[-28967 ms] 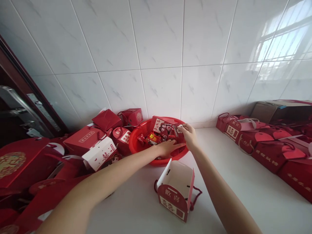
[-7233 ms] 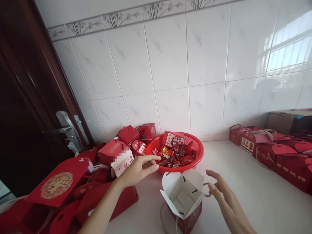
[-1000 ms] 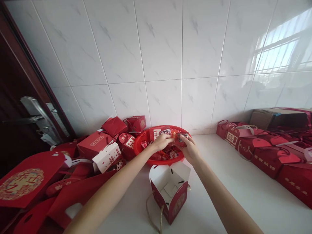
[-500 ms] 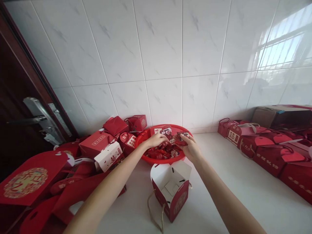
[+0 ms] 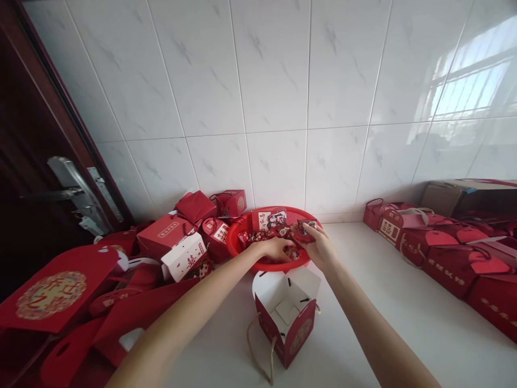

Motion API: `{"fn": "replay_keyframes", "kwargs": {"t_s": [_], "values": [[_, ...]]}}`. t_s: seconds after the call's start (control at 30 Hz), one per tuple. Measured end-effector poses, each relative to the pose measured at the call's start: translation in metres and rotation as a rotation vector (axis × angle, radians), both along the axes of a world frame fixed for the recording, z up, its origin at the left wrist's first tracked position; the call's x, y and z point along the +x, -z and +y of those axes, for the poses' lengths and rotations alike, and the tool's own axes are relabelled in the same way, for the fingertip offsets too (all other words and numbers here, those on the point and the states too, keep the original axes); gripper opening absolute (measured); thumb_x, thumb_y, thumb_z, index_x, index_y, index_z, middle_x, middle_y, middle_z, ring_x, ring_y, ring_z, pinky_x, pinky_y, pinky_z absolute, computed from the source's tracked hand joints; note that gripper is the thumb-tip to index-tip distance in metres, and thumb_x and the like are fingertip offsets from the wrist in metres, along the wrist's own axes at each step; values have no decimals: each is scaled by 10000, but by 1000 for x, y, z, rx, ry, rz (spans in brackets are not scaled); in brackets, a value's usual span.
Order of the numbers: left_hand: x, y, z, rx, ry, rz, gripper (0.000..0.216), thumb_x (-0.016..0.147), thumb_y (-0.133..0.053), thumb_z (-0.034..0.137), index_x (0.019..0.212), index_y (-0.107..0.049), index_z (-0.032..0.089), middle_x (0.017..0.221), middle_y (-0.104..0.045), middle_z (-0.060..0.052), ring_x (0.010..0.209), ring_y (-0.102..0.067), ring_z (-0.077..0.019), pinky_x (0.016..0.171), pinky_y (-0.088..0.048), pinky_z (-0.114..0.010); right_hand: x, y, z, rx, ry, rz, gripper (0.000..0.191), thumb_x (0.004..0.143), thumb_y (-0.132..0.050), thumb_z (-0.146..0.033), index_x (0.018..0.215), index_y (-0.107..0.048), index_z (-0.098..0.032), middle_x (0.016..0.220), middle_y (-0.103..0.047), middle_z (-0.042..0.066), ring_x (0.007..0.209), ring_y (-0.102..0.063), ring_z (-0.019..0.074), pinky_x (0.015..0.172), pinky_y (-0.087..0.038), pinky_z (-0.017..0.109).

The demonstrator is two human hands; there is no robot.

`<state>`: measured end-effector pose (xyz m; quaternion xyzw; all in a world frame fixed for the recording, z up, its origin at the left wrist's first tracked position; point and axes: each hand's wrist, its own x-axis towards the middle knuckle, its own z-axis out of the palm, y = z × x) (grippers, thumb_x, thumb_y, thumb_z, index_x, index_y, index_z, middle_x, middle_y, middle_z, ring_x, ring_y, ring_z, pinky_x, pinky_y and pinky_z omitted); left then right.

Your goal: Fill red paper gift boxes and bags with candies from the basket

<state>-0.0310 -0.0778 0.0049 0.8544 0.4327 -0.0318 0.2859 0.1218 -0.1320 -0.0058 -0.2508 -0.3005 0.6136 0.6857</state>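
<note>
A red plastic basket (image 5: 238, 249) full of wrapped sweets (image 5: 258, 235) stands against the tiled wall. My left hand (image 5: 275, 248) reaches into it, fingers curled down among the sweets. My right hand (image 5: 321, 247) hovers over the basket's right side, pinched on several small red sweet packets (image 5: 304, 228). In front of the basket, near me, an open red gift box (image 5: 286, 318) with white flaps and a twine handle stands on the white counter (image 5: 363, 323); its inside looks bare.
A heap of red gift boxes and flat red card bags (image 5: 169, 242) fills the left of the counter, beside a dark door with a metal handle (image 5: 72, 183). Closed red boxes (image 5: 440, 245) and a brown carton (image 5: 464, 191) line the right side.
My left hand has dropped from the basket's back to its front, deeper among the sweets. My right hand stays over the right rim, still pinching packets.
</note>
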Motion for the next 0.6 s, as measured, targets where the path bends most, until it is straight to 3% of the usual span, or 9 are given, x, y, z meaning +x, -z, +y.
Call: {"fn": "replay_keyframes", "kwargs": {"t_s": [0.1, 0.3, 0.43, 0.6], "values": [[-2, 1, -4, 4, -24, -82, 407, 702, -701, 272, 1103, -676, 205, 916, -701, -28, 792, -628, -188, 661, -443, -246, 0, -2, -2, -14, -2, -4, 152, 673, -831, -244, 727, -705, -178, 821, -755, 67, 903, -723, 243, 834, -587, 362], [-5, -1, -9, -25, 54, -193, 312, 841, -589, 413, 1061, -694, 219, 834, -682, -10, 734, -593, -174, 637, -412, -255, -1, -5, -3, -54, 16, 25, 108, 661, -811, -204, 701, -712, -184, 790, -755, 50, 855, -716, 219, 776, -595, 332], [-1, 1, -7, 83, 97, -72, 203, 800, -596, 292, 958, -680, 195, 808, -663, -17, 742, -582, -176, 667, -411, -260, -1, -3, -2, -27, 18, 34, 145, 649, -829, -214, 709, -698, -195, 800, -756, 51, 879, -723, 244, 784, -595, 360], [5, -1, -10, 120, 30, -9, 200, 757, -620, 230, 950, -667, 209, 878, -693, -27, 810, -622, -199, 683, -426, -264, 1, 0, 1, -19, 8, 36, 166, 636, -836, -223, 721, -699, -182, 832, -758, 70, 880, -727, 242, 808, -591, 348]]}}
